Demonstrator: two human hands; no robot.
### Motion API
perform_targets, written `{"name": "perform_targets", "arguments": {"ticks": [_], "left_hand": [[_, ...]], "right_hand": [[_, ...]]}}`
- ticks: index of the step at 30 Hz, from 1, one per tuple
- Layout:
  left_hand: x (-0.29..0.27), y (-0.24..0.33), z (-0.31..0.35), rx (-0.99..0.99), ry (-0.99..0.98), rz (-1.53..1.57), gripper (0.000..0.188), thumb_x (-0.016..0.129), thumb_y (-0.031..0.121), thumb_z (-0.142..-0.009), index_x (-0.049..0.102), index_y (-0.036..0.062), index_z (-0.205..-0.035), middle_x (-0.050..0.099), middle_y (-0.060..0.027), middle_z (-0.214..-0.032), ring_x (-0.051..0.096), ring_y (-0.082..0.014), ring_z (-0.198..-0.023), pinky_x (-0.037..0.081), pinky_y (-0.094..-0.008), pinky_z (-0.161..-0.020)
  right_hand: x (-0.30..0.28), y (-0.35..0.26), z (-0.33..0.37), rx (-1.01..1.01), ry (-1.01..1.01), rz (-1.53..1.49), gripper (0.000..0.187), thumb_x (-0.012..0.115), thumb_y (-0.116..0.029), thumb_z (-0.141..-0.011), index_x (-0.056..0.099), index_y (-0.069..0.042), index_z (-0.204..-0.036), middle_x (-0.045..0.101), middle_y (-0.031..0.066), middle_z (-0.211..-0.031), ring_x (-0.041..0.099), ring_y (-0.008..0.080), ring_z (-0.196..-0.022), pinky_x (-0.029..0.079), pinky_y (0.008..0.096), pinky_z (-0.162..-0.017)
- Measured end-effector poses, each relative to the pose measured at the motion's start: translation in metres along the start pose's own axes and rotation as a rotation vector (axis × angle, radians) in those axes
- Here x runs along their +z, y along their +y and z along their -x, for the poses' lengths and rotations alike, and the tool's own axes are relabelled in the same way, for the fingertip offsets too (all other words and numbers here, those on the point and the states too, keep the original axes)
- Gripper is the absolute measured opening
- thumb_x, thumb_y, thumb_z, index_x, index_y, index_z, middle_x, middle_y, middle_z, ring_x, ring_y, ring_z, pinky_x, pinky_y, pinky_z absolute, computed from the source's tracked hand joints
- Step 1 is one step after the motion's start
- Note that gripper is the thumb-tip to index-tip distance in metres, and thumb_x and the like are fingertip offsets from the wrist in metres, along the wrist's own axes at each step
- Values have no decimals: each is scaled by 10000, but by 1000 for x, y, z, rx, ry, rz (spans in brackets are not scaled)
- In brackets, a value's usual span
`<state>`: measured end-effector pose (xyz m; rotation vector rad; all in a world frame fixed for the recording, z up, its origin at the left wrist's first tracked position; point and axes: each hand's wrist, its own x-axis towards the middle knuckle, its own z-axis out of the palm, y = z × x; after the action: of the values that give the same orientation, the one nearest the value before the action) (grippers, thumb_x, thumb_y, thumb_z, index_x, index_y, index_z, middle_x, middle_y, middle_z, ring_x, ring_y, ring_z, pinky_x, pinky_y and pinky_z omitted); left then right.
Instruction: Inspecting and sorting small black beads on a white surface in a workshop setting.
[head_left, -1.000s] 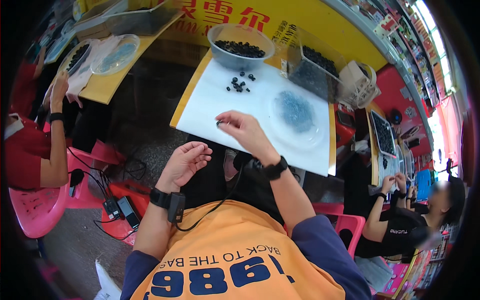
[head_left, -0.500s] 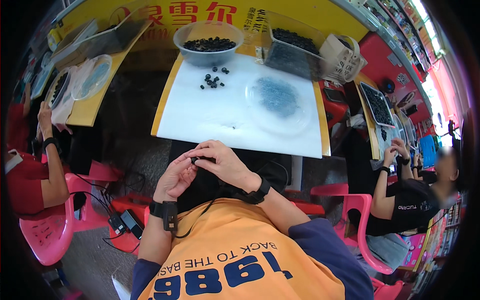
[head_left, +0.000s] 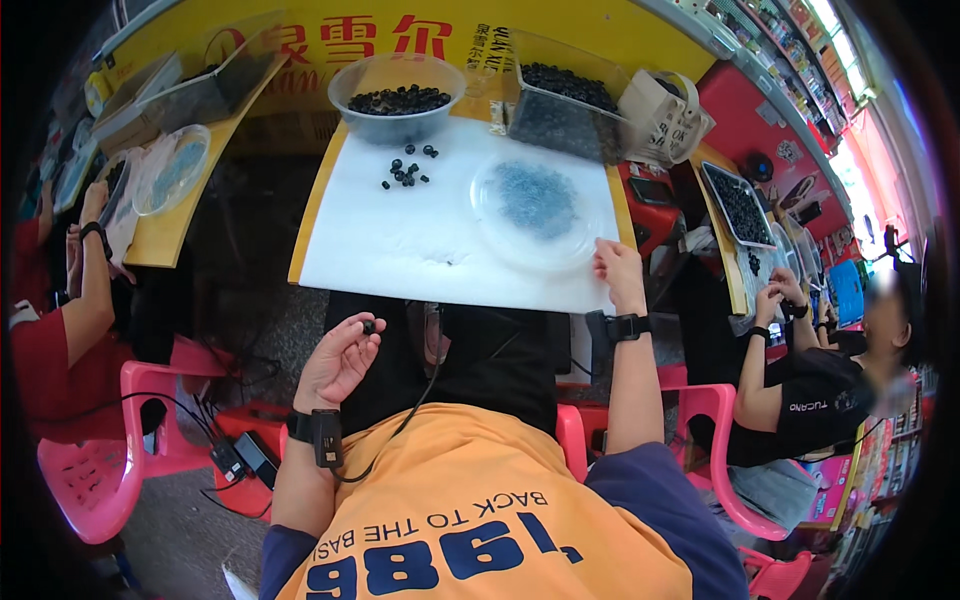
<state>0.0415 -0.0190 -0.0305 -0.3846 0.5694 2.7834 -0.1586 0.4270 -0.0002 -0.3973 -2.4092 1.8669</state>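
Low in front of the table edge, my left hand (head_left: pixel 345 362) pinches a small black part (head_left: pixel 369 327) between thumb and fingertips, palm turned up. My right hand (head_left: pixel 620 274) is at the right edge of the white mat (head_left: pixel 370 250), beside the clear round plate (head_left: pixel 482 222). Its fingers are curled together; whatever is in them is too small to see. A patch of tiny pale-blue translucent pieces (head_left: pixel 538 200) covers the plate's middle. Several loose black parts (head_left: pixel 406 176) lie on the mat's left half.
At the back stand a translucent bowl (head_left: pixel 395 125) and a clear bin (head_left: pixel 560 135), both holding black parts. A cream bag (head_left: pixel 655 118) and a phone (head_left: pixel 652 190) are to the right. People work at tables on both sides. Pink chairs (head_left: pixel 715 425) flank me.
My hands were together at the black part and are now apart. The right hand has moved right and forward to the plate; the left keeps the part. The view has shifted slightly.
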Motion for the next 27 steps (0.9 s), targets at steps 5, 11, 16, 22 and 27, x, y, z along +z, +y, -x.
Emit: {"name": "perform_targets", "arguments": {"ticks": [5,11,16,22,27], "left_hand": [[-5,1,2,17,23,-3,204,580,59,-979,597,-36,-1158,660,-176,-1104,702,-193,-900,614,-262,-797],[-4,3,-2,19,59,31,188,597,68,-975,614,-39,-1129,666,-175,-1084,704,-186,-872,618,-256,-787],[-11,2,-3,24,70,58,193,596,79,-981,627,-26,-1140,668,-178,-1109,693,-208,-895,618,-261,-773],[-7,2,-4,66,84,47,227,597,60,-976,591,-31,-1184,659,-180,-1112,697,-194,-908,611,-255,-804],[-10,3,-4,83,83,37,243,588,56,-980,580,-34,-1206,654,-189,-1137,694,-206,-940,606,-263,-833]], "right_hand": [[10,-14,20,216,-218,-253,136,714,-81,-879,664,34,-931,671,65,-791,625,116,-650,515,223,-601],[-7,-6,17,214,-121,-329,128,694,-70,-888,653,44,-928,690,100,-830,652,144,-699,549,236,-670],[2,-13,26,127,-99,-252,141,677,-71,-901,628,52,-951,684,119,-841,670,162,-725,556,248,-674],[13,-3,34,136,-98,-264,287,690,-183,-924,587,56,-1045,683,122,-821,683,148,-760,552,246,-689],[25,-46,48,-255,89,665,169,672,-120,-899,654,38,-957,692,162,-810,683,275,-751,541,350,-693]]}}
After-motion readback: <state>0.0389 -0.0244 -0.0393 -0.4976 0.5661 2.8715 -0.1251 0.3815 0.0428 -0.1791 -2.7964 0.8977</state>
